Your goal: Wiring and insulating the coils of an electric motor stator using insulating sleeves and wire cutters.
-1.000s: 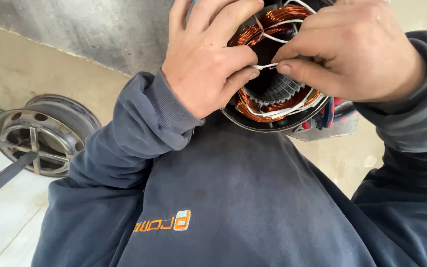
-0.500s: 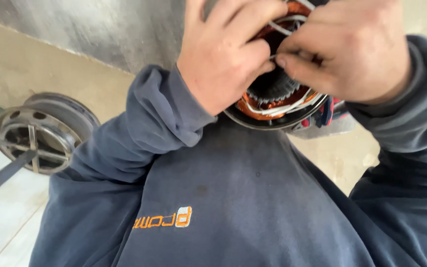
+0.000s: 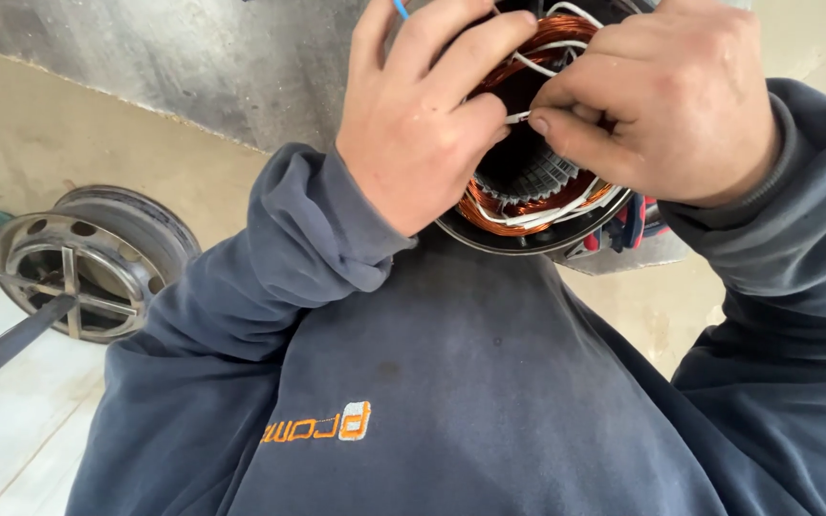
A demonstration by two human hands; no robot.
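Both hands, left hand [image 3: 413,124] and right hand [image 3: 666,100], pinch a white wire [image 3: 518,117] (over the copper-wound stator [image 3: 528,196])

Soft, even daylight here, no hard shadows or glare. Your fingers [image 3: 489,119] are sharp; just below them it goes dark inside the copper coil [image 3: 528,205]. Slight wide-angle stretch far out at the edges.

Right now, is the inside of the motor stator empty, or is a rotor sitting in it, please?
Empty: the stator bore shows bare slotted teeth, with copper windings around it.
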